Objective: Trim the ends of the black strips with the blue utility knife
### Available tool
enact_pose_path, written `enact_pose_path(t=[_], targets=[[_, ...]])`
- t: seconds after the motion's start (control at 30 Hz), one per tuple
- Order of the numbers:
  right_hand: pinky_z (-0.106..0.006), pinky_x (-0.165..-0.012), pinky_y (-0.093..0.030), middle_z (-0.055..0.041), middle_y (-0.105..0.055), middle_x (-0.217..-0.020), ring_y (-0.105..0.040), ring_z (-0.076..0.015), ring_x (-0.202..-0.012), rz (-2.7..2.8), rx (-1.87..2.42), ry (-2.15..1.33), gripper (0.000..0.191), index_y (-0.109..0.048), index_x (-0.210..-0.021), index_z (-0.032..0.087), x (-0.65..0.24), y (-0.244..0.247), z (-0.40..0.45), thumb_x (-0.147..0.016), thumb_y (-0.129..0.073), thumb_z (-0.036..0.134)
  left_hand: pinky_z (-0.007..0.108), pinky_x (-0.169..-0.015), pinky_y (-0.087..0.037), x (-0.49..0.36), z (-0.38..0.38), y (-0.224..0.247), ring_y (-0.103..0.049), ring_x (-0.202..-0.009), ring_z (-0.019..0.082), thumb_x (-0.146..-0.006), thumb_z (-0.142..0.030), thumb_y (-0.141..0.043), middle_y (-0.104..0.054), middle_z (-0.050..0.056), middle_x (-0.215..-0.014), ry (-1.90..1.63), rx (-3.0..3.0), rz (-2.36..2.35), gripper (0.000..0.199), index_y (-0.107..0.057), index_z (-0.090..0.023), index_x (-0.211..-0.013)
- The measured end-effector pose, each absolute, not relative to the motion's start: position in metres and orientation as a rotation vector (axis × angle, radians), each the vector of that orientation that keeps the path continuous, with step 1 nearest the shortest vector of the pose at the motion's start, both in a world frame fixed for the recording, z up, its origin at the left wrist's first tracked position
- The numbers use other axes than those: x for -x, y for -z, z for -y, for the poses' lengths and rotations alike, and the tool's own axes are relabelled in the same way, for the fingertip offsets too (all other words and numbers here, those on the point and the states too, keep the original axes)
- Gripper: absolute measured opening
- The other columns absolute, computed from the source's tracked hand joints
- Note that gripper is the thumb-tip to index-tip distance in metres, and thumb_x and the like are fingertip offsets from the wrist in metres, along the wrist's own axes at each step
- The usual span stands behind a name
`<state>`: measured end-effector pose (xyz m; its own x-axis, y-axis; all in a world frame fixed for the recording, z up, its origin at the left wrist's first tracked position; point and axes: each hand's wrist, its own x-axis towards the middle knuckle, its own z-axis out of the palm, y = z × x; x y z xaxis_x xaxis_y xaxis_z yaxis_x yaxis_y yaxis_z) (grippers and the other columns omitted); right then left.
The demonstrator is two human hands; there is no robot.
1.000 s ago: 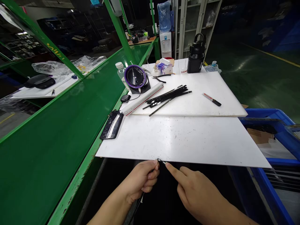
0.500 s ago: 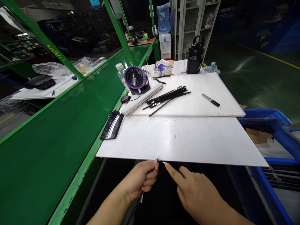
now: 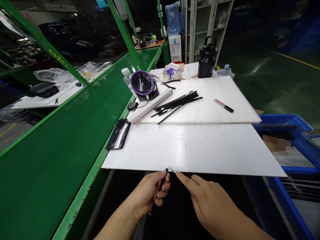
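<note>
Head view: the left hand point(image 3: 147, 195) is curled closed, thumb and fingers pinching a thin black strip point(image 3: 163, 182) that rises past the fingertips to a small silvery tip point(image 3: 171, 170), right at the near edge of a white plastic board point(image 3: 190, 148). The right hand point(image 3: 212, 200) grasps nothing: its index finger is stretched out, the fingertip point(image 3: 178, 174) just beside that tip, though the picture is too coarse to tell whether they touch, and its other fingers curl loosely.

The strip looks light and springy, likely to flex or slip if pinched only at its end. A hold lower on the black length, clear of the fine tip, would probably be steadiest.

Farther out, a second white board point(image 3: 207, 111) carries a bundle of similar black strips point(image 3: 177, 104), a pair of pliers point(image 3: 168, 84) and a utility knife point(image 3: 223, 105). A white ruler with a red stripe point(image 3: 150, 106) runs along that board's left edge, and a phone point(image 3: 118, 134) lies on the nearer board, at its left corner. Beyond them stand a black flask point(image 3: 206, 60) and a round black device with a purple rim point(image 3: 142, 83) — a blue crate point(image 3: 282, 140) sits off to the right, and a long green surface point(image 3: 62, 150) runs along the left.
</note>
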<state>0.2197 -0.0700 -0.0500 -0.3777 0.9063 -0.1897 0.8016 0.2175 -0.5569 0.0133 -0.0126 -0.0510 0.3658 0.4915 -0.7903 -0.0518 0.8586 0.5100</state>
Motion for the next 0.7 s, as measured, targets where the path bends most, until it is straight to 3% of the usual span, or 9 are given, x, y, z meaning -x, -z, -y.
enact_pose_path(t=[0.33, 0.47, 0.7], targets=[[-0.028, -0.048, -0.039, -0.0065, -0.062, -0.09, -0.06, -0.0173, -0.059, 2.427, 1.63, -0.45, 0.07, -0.035, -0.152, 0.03, -0.235, 0.053, 0.085, -0.084, -0.04, 0.01, 0.016, -0.038, -0.008, -0.013, 0.012, 0.048, -0.015, -0.041, 0.004, -0.086, -0.036, -0.05, -0.029, -0.008, -0.054, -0.338, -0.449, -1.093, 0.02, -0.046, -0.019, -0.078], [-0.029, -0.045, -0.041, -0.0067, -0.062, -0.085, -0.059, -0.0176, -0.053, 2.415, 1.708, -0.54, 0.067, -0.038, -0.15, 0.028, -0.243, 0.056, 0.09, -0.085, -0.037, 0.012, 0.016, -0.036, -0.006, -0.012, 0.01, 0.051, -0.013, -0.04, 0.004, -0.086, -0.039, -0.051, -0.026, -0.009, -0.052, -0.336, -0.413, -1.09, 0.022, -0.046, -0.019, -0.076], [-0.031, -0.053, -0.047, -0.0043, -0.062, -0.086, -0.061, -0.0191, -0.062, 2.279, 1.703, -0.828, 0.067, -0.033, -0.152, 0.034, -0.239, 0.053, 0.083, -0.088, -0.037, 0.013, 0.016, -0.036, -0.006, -0.011, 0.011, 0.054, -0.012, -0.04, 0.004, -0.087, -0.04, -0.05, -0.028, -0.009, -0.052, -0.324, -0.467, -1.117, 0.023, -0.047, -0.019, -0.078]])
